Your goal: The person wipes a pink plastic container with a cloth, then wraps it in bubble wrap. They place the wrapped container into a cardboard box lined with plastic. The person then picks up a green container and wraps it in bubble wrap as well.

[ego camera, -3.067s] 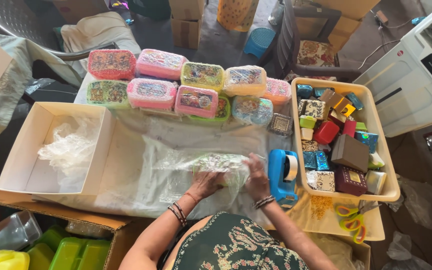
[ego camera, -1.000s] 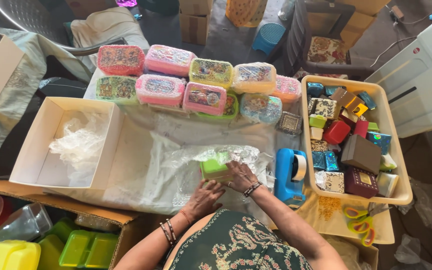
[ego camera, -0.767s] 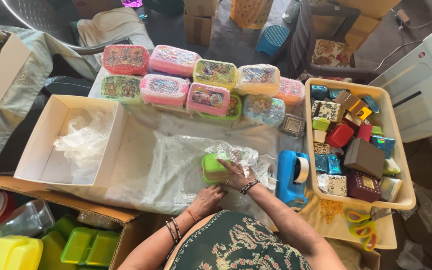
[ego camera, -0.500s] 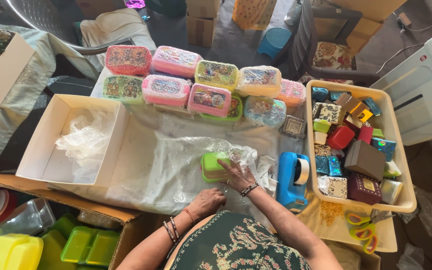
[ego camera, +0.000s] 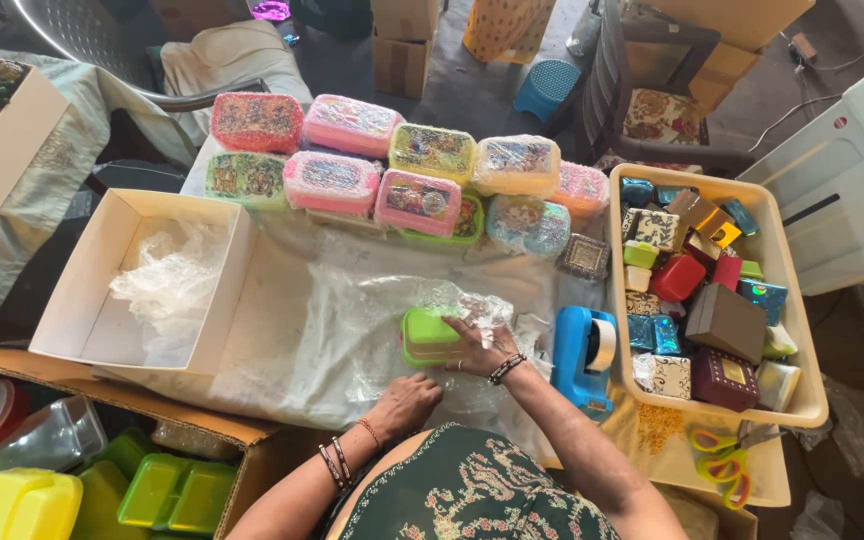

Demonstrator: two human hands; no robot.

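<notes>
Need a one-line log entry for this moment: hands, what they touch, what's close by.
right hand: on green box in clear wrap | left hand: flat on wrap | tape dispenser: right of box

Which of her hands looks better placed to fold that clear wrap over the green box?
Probably the right hand: it already rests on the green box, with the crinkled clear wrap bunched against its fingers. The left hand lies nearer her body, flat on the plastic sheet, apart from the box.

I wear a dark green top with pale paisley print, thin bangles on my left wrist [ego camera: 335,462], a beaded bracelet on my right wrist [ego camera: 503,369].
</notes>
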